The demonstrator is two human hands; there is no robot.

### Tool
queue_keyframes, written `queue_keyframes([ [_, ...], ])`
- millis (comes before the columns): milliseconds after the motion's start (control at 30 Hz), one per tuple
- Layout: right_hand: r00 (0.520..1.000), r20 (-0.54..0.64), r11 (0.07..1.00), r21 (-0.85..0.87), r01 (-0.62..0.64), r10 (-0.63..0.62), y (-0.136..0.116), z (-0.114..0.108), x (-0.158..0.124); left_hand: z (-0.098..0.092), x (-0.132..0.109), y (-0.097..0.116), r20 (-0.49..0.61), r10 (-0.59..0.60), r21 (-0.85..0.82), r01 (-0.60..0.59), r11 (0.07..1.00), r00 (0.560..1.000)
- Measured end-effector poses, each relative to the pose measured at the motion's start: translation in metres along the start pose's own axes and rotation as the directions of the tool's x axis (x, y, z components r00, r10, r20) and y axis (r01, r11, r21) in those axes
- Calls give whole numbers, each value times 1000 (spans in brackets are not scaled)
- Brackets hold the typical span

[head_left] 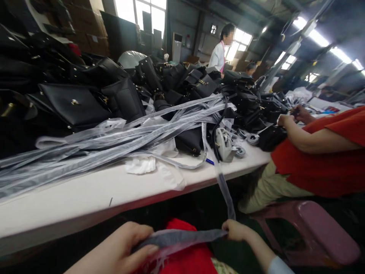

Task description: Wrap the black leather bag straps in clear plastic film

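Note:
Held across my lap is a dark bag strap (185, 238) in a translucent wrapping. My left hand (122, 247) grips one part of it between thumb and fingers. The right hand (236, 230) pinches it farther along, and from there the strap runs up over the table edge. On the white table (85, 201) lies a long pile of similarly wrapped straps (114, 148). Crumpled white wrapping (140, 166) rests near the front edge. A blue pen-like item (210, 161) is beside the strap's upper part.
Black handbags (75, 104) are heaped along the back of the table. A tape dispenser (224, 144) and several tape rolls (252, 139) stand to the right. A co-worker in red (316, 156) is close on my right, near a pinkish plastic stool (327, 232). Another person (218, 57) stands behind the bags.

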State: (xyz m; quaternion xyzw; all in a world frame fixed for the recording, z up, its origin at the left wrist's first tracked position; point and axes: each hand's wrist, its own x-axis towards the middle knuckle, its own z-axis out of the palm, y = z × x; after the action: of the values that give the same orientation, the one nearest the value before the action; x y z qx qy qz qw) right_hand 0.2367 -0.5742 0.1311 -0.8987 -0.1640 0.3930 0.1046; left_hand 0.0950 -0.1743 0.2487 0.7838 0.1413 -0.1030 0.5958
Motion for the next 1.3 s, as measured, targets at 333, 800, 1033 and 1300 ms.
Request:
queue_keyframes([
  [333,993,-13,985,130,116,-116,-36,-13,-4,83,44,3,471,155,344,-343,874,868],
  [800,888,241,903,284,321,-391,-65,-84,21,21,29,-38,472,-39,430,-192,882,881],
  [1033,727,319,794,241,558,-607,-130,-57,20,59,48,-21,499,24,363,-234,902,866],
  [1300,820,266,859,230,457,-507,-104,-82,26,5,63,-33,723,-137,169,19,985,677],
])
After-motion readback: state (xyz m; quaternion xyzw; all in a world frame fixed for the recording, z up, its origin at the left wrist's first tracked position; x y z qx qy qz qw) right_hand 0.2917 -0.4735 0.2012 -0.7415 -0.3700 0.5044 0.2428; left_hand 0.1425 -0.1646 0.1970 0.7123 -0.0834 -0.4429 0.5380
